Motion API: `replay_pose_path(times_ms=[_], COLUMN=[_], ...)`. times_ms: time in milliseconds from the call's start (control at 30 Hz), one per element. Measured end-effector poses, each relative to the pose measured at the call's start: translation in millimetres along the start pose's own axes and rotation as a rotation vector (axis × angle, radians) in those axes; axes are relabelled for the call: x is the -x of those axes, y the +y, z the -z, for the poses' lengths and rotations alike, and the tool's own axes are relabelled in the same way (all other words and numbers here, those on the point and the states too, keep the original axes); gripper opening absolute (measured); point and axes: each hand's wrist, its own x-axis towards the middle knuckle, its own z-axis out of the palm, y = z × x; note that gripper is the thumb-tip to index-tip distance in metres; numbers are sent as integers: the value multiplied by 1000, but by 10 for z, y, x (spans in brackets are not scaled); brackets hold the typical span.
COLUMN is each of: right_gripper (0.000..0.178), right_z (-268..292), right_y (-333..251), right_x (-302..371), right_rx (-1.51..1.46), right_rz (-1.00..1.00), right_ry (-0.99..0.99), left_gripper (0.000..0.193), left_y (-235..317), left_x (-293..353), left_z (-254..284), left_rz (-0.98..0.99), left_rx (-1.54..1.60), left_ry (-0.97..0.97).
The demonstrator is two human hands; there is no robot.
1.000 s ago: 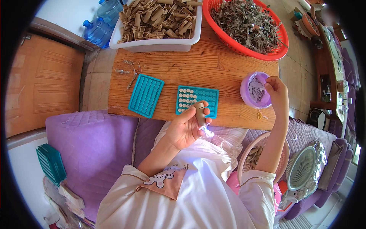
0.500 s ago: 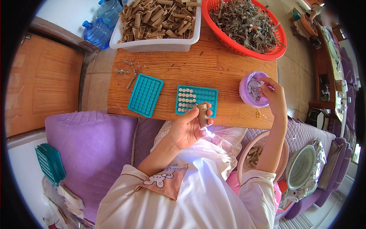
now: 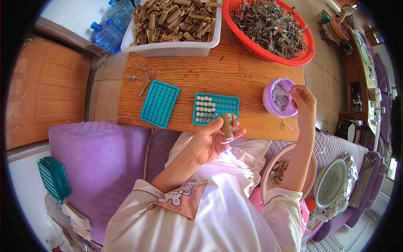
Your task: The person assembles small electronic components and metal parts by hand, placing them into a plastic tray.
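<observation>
A tan hollow plastic casing (image 3: 228, 127), roughly tube-shaped with a small dark slot, is gripped in my left hand (image 3: 205, 143) over the table's front edge. Just beyond it lies a teal tray (image 3: 228, 105) of round pockets, its left part filled with silvery button cells (image 3: 205, 104). At the right, my right hand (image 3: 304, 101) has its fingertips pinched together at the rim of a purple bowl (image 3: 267, 101). Small grey-white flat pieces (image 3: 280, 97) lie in that bowl. Whatever the right fingertips hold is too small to make out.
Another teal tray (image 3: 160, 104) sits to the left beside loose wiry bits (image 3: 145, 84). At the back stand a white tub (image 3: 176, 51) of tan casings and a red basket (image 3: 268, 56) of tangled clear and wired parts. A pink basket (image 3: 311, 168) is beside my right arm.
My right hand has drawn back from inside the purple bowl to its right rim, fingers now pinched. The casing in my left hand has shifted slightly right, and some left fingers have loosened outward.
</observation>
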Motion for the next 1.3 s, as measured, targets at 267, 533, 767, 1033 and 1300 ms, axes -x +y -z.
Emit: replay_pose_path(times_ms=[267,533,767,1033,1300], right_gripper=[4,3,2,3,8], right_z=[-672,-854,-862,-871,-826], right_y=[-482,-507,-519,-132,-211], right_x=[649,851,900,826,843], right_rx=[-277,-202,32,-146,7], right_rz=[-20,108,179,124,123], right_ry=[-281,-305,-312,-455,-367], left_gripper=[34,35,36,35,28], left_y=[-106,-126,-179,-187,-156], left_x=[29,63,47,-11,-97], left_z=[-102,-144,-101,37,3], left_rz=[20,-22,-92,-40,22], left_rx=[-68,-235,-413,-439,-306], left_ry=[17,38,131,206,211])
